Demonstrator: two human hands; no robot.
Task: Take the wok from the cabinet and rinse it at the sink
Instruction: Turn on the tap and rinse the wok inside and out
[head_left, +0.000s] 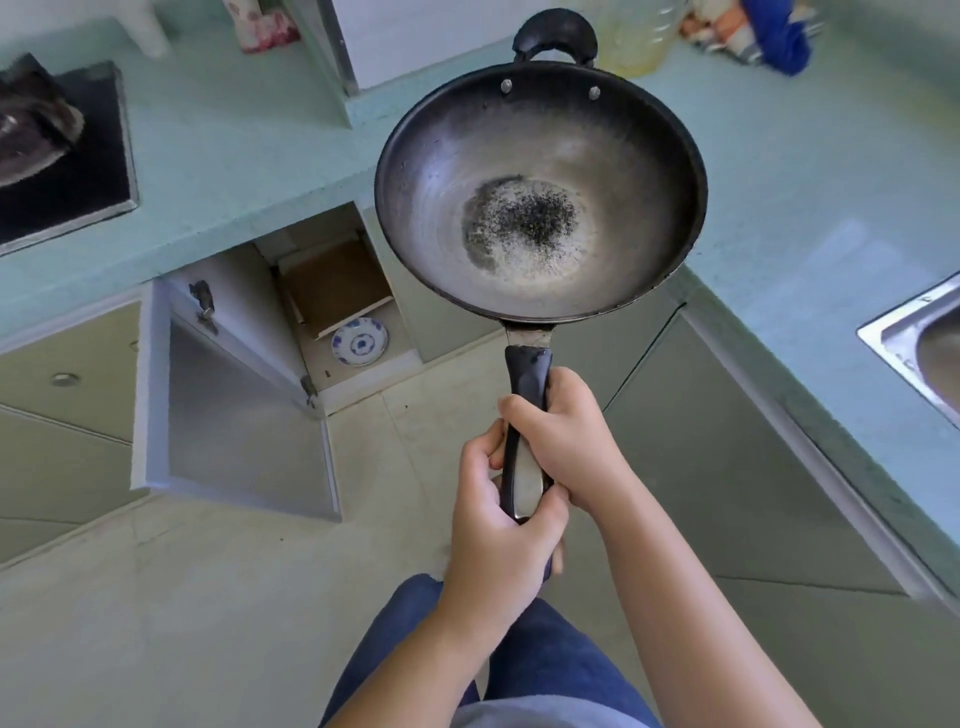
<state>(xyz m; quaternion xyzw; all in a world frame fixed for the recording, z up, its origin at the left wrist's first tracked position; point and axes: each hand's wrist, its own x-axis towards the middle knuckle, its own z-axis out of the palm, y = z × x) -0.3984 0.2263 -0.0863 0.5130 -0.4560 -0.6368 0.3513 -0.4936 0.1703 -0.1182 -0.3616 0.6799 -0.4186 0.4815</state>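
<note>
A dark wok (540, 187) with a worn grey inside and a speckled black patch at its bottom hangs in the air above the floor, bowl up. Its long black handle points toward me. My right hand (563, 436) wraps the handle higher up, and my left hand (498, 525) grips the handle's end just below it. The cabinet (332, 296) under the counter stands with its door (244, 431) swung open to the left. A corner of the steel sink (919, 343) shows at the right edge, set in the counter.
A pale green L-shaped counter (234, 145) runs behind and to the right. A black stove (62, 156) sits at the far left. A blue-and-white plate (359, 341) and a board lie inside the cabinet. Bottles and packets stand along the back.
</note>
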